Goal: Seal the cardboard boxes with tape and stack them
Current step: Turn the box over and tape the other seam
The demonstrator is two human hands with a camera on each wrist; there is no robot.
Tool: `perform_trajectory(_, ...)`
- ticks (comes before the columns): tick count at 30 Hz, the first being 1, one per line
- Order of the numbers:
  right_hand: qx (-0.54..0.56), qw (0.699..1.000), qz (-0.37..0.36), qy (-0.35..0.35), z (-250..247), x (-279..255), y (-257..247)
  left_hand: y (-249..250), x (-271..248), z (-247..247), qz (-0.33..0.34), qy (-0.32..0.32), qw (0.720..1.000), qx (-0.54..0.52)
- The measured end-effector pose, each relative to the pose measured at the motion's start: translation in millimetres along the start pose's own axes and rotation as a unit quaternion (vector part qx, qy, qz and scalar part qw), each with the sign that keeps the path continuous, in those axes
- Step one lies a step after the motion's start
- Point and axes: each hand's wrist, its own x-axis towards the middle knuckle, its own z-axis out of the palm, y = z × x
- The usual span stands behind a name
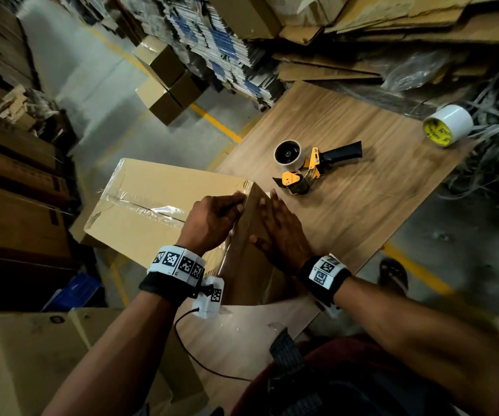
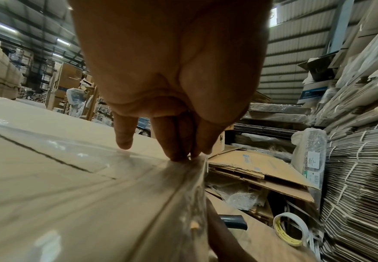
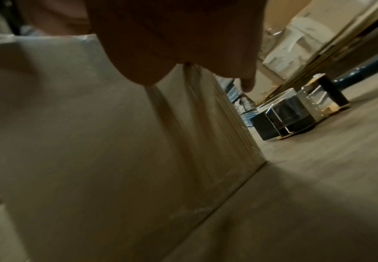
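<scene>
A brown cardboard box (image 1: 152, 205) sits at the left end of the wooden table (image 1: 362, 220), overhanging its edge. Clear tape (image 1: 158, 210) runs along its top seam and down the right side face. My left hand (image 1: 212, 217) rests on top at the box's right edge. In the left wrist view its fingertips (image 2: 177, 152) press the tape on that edge of the box (image 2: 60, 186). My right hand (image 1: 281, 229) lies flat against the taped side face, fingers straight. The right wrist view shows that hand (image 3: 172, 35) on the box wall (image 3: 94, 150). Both hands hold nothing.
A yellow and black tape dispenser (image 1: 311, 166) lies on the table just beyond the box, also seen as the dispenser (image 3: 295, 113). A white tape roll (image 1: 447, 124) sits at the far right corner. Two sealed boxes (image 1: 167, 82) are stacked on the floor; another box (image 1: 26, 364) stands near left.
</scene>
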Motion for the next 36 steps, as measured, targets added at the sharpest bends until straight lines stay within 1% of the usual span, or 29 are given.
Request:
perform_trajectory(2, -0.044, 0.999, -0.008, -0.016, -5, -8, 1, 0, 0, 1, 0.0, 0.001, 1.0, -0.001)
perform_trajectory(4, -0.038, 0.999, -0.017, -0.014, -18, -10, 4, 0, -1, 0, 0.007, 0.0, 1.0, -0.003)
perform_trajectory(5, -0.006, 1.0, -0.02, 0.005, -25, -8, 5, 0, -2, -1, 0.015, -0.002, 1.0, 0.001)
perform_trajectory(8, 0.095, 0.989, -0.03, 0.105, -43, 13, -1, 0, -7, -6, 0.041, -0.004, 0.999, 0.012)
perform_trajectory(9, 0.111, 0.985, -0.04, 0.127, -47, 25, -2, -1, -10, -9, 0.042, 0.001, 0.999, 0.009)
perform_trajectory(10, 0.114, 0.984, -0.052, 0.13, -52, 38, -5, -1, -14, -13, 0.038, 0.007, 0.999, 0.001)
perform_trajectory(11, 0.098, 0.986, -0.065, 0.115, -56, 51, -7, -2, -20, -18, 0.034, 0.014, 0.999, -0.011)
perform_trajectory(14, 0.009, 0.995, -0.095, 0.011, -56, 80, -9, -12, -41, -28, 0.027, 0.055, 0.997, -0.043)
perform_trajectory(15, 0.002, 0.995, -0.103, -0.012, -52, 85, -8, -18, -50, -29, 0.02, 0.074, 0.996, -0.053)
perform_trajectory(18, 0.019, 0.991, -0.128, -0.027, -47, 93, -4, -38, -80, -27, -0.025, 0.13, 0.99, -0.055)
perform_trajectory(21, 0.013, 0.989, -0.14, -0.036, -43, 95, 6, -52, -113, -21, -0.056, 0.16, 0.984, -0.045)
perform_trajectory(22, 0.006, 0.989, -0.14, -0.043, -43, 92, 9, -55, -124, -19, -0.063, 0.157, 0.985, -0.043)
perform_trajectory(23, -0.009, 0.989, -0.14, -0.05, -43, 89, 12, -59, -134, -18, -0.065, 0.139, 0.987, -0.043)
perform_trajectory(25, -0.061, 0.984, -0.154, -0.058, -45, 79, 14, -69, -149, -15, -0.051, 0.066, 0.995, -0.05)
perform_trajectory(27, -0.1, 0.975, -0.193, -0.047, -52, 70, 3, -83, -157, -12, -0.006, -0.01, 0.999, -0.046)
perform_trajectory(29, -0.114, 0.965, -0.233, -0.038, -55, 67, -18, -95, -158, -11, 0.053, -0.045, 0.998, 0.0)
perform_trajectory(31, -0.121, 0.955, -0.267, -0.049, -49, 63, -39, -104, -153, -10, 0.08, -0.055, 0.993, 0.064)
perform_trajectory(33, -0.145, 0.945, -0.286, -0.058, -36, 59, -45, -109, -147, -9, 0.093, -0.045, 0.987, 0.121)
perform_trajectory(36, -0.179, 0.943, -0.275, -0.057, -27, 57, -40, -112, -143, 0, 0.123, 0.021, 0.976, 0.18)
